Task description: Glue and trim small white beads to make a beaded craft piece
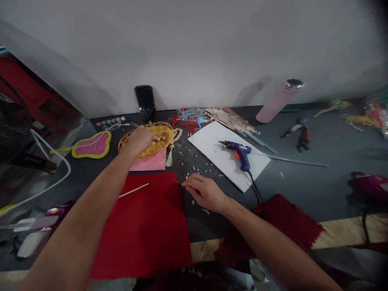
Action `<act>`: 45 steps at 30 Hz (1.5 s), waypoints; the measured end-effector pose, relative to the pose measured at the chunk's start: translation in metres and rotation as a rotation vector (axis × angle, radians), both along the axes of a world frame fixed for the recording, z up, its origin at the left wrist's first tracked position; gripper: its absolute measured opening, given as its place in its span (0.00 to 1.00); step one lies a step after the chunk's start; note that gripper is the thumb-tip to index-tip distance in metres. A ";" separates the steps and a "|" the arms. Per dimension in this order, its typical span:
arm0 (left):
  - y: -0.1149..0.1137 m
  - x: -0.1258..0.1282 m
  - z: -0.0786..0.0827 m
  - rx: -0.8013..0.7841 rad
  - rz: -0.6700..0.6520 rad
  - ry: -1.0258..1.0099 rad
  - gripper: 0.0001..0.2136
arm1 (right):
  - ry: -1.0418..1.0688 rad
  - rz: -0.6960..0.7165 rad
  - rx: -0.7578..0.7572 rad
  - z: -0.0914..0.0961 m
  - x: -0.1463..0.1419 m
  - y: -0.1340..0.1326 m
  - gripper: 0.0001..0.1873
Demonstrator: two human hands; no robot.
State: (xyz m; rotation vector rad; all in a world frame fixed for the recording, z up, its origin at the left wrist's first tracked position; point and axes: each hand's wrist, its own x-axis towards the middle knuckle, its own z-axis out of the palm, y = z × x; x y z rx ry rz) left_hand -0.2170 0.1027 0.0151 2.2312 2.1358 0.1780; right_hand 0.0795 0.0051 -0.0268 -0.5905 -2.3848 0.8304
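Note:
My left hand (141, 139) reaches over a yellow woven basket (163, 126) with a few small pale beads in it. Its fingers look curled down, and whatever they hold is hidden. On the dark tabletop, my right hand (207, 193) rests just right of a red cloth (151, 218), its fingertips pressed together; anything between them is too small to make out. Small beads (197, 169) lie scattered just beyond this hand. A thin white stick (133, 190) lies on the red cloth. Beside the basket is a beaded string with a pale green tassel (169, 158).
A blue glue gun (238, 151) with a glue stick lies on a white board (209, 141), its cord trailing forward. Behind are paper strips (230, 119), a leaning phone (146, 103) and a pink bottle (279, 101). A pink-and-yellow fan shape (92, 146) lies left.

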 end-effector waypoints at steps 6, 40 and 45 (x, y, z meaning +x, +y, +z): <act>-0.015 0.008 0.024 0.073 0.046 0.100 0.15 | 0.009 -0.008 -0.002 -0.002 0.000 0.000 0.12; -0.169 0.142 0.010 -0.034 -0.496 -0.493 0.10 | 0.195 -0.130 -0.123 0.000 0.010 0.011 0.13; -0.158 0.108 0.016 0.236 -0.032 -0.774 0.13 | 0.254 -0.617 -0.089 0.002 0.024 0.027 0.13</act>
